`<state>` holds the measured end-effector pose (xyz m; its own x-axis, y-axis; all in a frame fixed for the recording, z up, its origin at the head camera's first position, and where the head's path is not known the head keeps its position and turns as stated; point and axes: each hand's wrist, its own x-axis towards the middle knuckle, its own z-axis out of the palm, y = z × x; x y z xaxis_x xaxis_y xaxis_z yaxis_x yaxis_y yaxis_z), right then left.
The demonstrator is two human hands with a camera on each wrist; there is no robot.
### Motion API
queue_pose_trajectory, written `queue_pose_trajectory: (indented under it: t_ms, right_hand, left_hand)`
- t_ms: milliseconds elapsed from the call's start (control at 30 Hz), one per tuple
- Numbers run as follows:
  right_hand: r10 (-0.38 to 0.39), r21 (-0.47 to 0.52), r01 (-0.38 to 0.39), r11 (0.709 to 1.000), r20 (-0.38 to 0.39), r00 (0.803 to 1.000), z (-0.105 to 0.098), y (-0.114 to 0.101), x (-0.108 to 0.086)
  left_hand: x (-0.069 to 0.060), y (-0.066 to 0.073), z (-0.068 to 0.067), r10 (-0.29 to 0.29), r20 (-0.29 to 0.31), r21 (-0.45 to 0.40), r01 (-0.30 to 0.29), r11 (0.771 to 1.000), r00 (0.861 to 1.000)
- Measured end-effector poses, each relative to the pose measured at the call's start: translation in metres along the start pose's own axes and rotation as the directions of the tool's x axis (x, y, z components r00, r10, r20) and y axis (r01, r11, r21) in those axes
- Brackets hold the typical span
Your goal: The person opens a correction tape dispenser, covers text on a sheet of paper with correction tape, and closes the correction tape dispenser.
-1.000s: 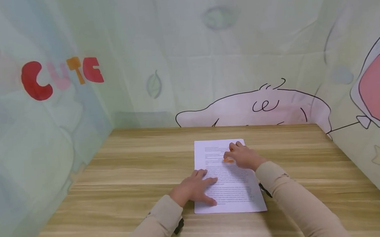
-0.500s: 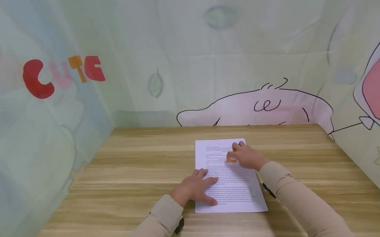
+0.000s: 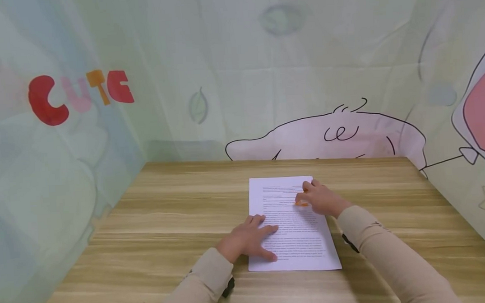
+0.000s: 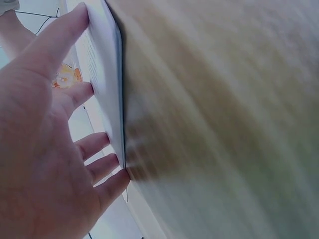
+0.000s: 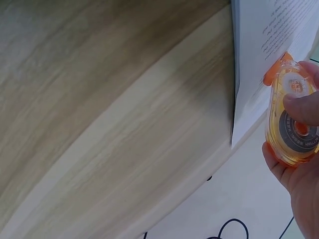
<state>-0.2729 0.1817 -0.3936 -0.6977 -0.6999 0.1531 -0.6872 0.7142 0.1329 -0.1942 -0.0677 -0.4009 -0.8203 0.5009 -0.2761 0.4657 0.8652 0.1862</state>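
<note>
A stack of printed paper (image 3: pixel 287 240) lies on the wooden table. My left hand (image 3: pixel 250 239) rests on its left side with fingers spread; in the left wrist view the fingertips of that hand (image 4: pixel 60 124) touch the sheet along its edge. Between thumb and fingers, my right hand (image 3: pixel 323 200) holds an orange, see-through correction tape (image 5: pixel 294 119) near the upper right of the page. The right wrist view shows the tape's orange tip end (image 5: pixel 273 72) down at the paper beside the printed lines. From the head view most of the correction tape is hidden by the fingers.
The wooden table top (image 3: pixel 168 209) extends around the paper on all sides. Behind it hangs a pale green curtain (image 3: pixel 174 77) printed with cartoon figures, and coloured letters (image 3: pixel 48 101) are on the left side.
My right hand has slid a little to the right across the page with the correction tape. The left hand has stayed in place on the paper.
</note>
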Motion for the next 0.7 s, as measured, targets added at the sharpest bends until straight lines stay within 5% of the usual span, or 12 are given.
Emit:
queue_pose_trajectory:
  t_ms: [533,700]
  right_hand:
    - [0.036,0.022,-0.036,0.999,0.008,0.999,0.005,0.015,-0.015]
    - [0.017,0.024,-0.016,1.0,-0.04,0.999,0.005,0.02,-0.021]
  left_hand:
    - [0.0,0.0,0.002,-0.007,0.004,-0.014,0.007,1.0,1.0]
    - [0.001,-0.001,0.002,-0.006,0.001,-0.014,0.006,1.0,1.0]
